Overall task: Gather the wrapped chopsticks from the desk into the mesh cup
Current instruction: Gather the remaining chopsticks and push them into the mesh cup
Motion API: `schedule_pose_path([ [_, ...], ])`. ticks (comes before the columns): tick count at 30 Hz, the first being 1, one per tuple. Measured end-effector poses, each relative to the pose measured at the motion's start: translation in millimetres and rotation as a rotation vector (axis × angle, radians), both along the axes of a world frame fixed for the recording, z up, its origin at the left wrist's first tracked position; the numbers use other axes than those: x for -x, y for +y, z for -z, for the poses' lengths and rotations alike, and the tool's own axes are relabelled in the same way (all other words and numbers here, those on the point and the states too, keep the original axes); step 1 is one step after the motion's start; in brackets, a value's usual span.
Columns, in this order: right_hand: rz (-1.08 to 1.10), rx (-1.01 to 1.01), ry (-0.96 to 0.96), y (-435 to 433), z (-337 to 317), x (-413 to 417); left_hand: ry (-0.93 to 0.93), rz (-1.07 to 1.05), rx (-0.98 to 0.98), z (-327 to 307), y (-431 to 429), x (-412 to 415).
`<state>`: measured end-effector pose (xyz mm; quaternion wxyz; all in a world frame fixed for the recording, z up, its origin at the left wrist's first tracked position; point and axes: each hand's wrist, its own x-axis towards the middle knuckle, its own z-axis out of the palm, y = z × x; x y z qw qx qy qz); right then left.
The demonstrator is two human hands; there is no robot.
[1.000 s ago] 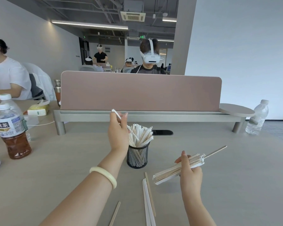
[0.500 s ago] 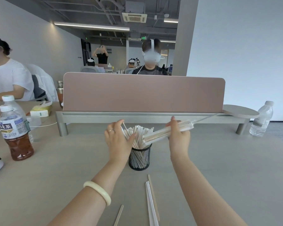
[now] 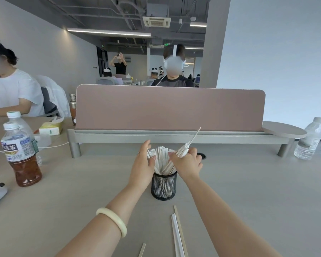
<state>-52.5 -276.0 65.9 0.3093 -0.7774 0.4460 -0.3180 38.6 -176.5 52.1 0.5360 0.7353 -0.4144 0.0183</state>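
Clearly the step in hand is the loading of a bundle into the black wire-mesh cup (image 3: 163, 186), which stands at the centre of the frame on the pale grey desk (image 3: 248, 201), already crowded with paper-wrapped chopsticks (image 3: 160, 160) fanning out above its rim. Going from the left: the left hand (image 3: 142, 168), its wrist ringed by a cream bangle (image 3: 112, 220), is held half open, fingers loosely curved, with the thumb and palm against the left side of the standing chopsticks, seemingly bracing them so they do not splay; it grasps nothing that I can make out. Just right of centre, the right hand (image 3: 186, 163) is clenched around a bundle of white-wrapped chopsticks (image 3: 181, 152), tilted so that its lower ends go down among those in the cup, while one bare wooden stick (image 3: 195, 136) juts from the bundle towards the upper right. Whether the bundle's ends have reached the bottom cannot be told, since the hand hides them. The next move, by my judgement, calls for sliding the bundle fully down, then loosening the right hand while the left steadies the pack. More remains afterwards: at lower centre of the frame a wrapped pair (image 3: 176, 236) with a bare stick beside it lies on the desk, and another loose wooden stick (image 3: 142, 250) lies at the bottom edge.
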Motion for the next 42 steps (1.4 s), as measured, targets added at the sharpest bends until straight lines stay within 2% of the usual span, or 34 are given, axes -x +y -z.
schedule_pose_path([
  [5, -0.141, -0.053, 0.101, 2, -3, -2, -0.037, 0.031, -0.041, 0, 1, -4],
  [9, -0.162, -0.122, 0.055, 3, -11, 2, -0.013, 0.059, -0.031, -2, 5, -4],
  [11, -0.195, -0.155, -0.095, 1, -15, 7, -0.007, 0.061, -0.025, -4, 7, -4],
  [14, -0.283, -0.206, -0.489, -2, -28, 16, 0.018, 0.069, 0.006, -6, 7, -5],
  [16, -0.296, -0.135, -0.616, -6, -42, 20, 0.029, 0.066, 0.027, -9, 7, -4],
  [18, -0.313, 0.000, -0.525, -10, -50, 21, 0.025, 0.061, 0.039, -12, 5, -3],
  [22, -0.391, 0.158, -0.015, -5, -34, 17, 0.004, 0.075, -0.053, -11, 1, -2],
  [26, -0.420, 0.215, 0.176, -10, -28, 16, -0.026, 0.090, -0.106, -7, 1, -6],
  [29, -0.488, 0.119, 0.059, -10, -27, 19, -0.057, 0.104, -0.136, -3, 3, -5],
  [32, -0.469, 0.400, -0.080, -2, -23, 21, -0.058, 0.096, -0.106, -4, 5, -4],
  [34, -0.493, 0.488, 0.001, -6, -18, 17, -0.081, 0.105, -0.109, -5, 4, -6],
  [38, -0.509, 0.451, 0.220, -9, -10, 12, -0.124, 0.125, -0.236, -2, 3, -8],
  [40, -0.536, 0.416, 0.221, -9, -10, 11, -0.141, 0.128, -0.272, -3, 2, -10],
  [42, -0.564, 0.260, 0.110, -7, -12, 13, -0.115, 0.160, -0.272, -5, 4, -9],
])
